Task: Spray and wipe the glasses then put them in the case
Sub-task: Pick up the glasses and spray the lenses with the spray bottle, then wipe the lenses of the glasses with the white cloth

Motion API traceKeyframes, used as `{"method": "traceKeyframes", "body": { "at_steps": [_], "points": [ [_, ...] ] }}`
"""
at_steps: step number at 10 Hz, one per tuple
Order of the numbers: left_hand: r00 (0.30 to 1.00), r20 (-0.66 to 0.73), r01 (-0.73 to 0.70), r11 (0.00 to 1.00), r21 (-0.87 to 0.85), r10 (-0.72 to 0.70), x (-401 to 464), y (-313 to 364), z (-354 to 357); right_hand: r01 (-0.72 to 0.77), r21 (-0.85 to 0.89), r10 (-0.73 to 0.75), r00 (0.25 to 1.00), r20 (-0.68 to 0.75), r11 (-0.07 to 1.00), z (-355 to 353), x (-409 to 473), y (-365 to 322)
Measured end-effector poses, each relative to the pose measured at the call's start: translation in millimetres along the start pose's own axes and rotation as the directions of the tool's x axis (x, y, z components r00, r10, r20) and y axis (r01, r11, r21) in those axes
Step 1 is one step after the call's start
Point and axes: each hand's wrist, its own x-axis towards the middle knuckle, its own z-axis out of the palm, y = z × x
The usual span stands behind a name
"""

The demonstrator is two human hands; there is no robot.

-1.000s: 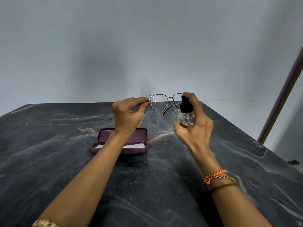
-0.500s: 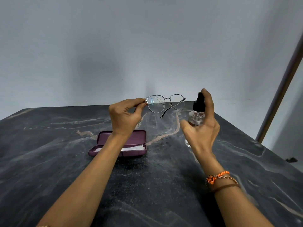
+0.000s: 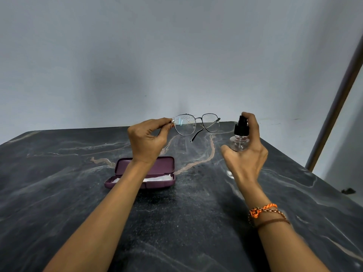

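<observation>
Left hand (image 3: 146,141) pinched the glasses (image 3: 196,125) by their hinge corner, lenses beaded with droplets, held above the dark marble table (image 3: 78,193), right hand (image 3: 245,154) gripped the clear spray bottle (image 3: 240,137), forefinger on its black nozzle, open maroon case (image 3: 149,173) below held a white cloth (image 3: 157,178).

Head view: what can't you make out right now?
- Case: its middle and the white cloth inside are partly hidden by the left forearm.
- Spray bottle: the lower body sits behind the right hand; liquid level unreadable.
- Glasses: the left temple is hidden in the left hand.
</observation>
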Motion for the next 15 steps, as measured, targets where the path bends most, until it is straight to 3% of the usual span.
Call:
{"method": "traceKeyframes", "body": {
  "at_steps": [3, 5, 8, 12, 14, 15],
  "points": [
    [1.0, -0.011, 0.0, 1.0, -0.002, 0.0, 1, 0, -1, -0.047, 0.088, 0.05, 0.998, -0.032, 0.995, 5, -6, 8],
    [1.0, -0.019, -0.007, 1.0, -0.013, 0.006, 3, 2, -2, -0.149, 0.128, 0.14, 0.988, 0.071, 0.981, 7, -8, 16],
    [1.0, -0.027, 0.013, 1.0, -0.019, -0.014, 3, -1, -3, -0.206, 0.105, 0.184, 0.966, 0.182, 0.973, 13, -9, 29],
    [0.999, -0.042, 0.032, 0.999, -0.026, -0.033, 4, 0, -4, -0.246, -0.04, 0.249, 0.964, 0.097, 0.968, 14, -11, 27],
    [0.996, -0.081, 0.047, 0.999, -0.017, -0.049, 8, -1, -24, -0.16, -0.144, 0.149, 0.985, -0.088, 0.977, 8, -13, 9],
    [0.989, -0.128, 0.071, 0.997, -0.014, -0.072, 13, -10, -43, 0.013, -0.144, -0.031, 0.992, -0.126, 0.989, 6, -18, -7]
  ]
}}
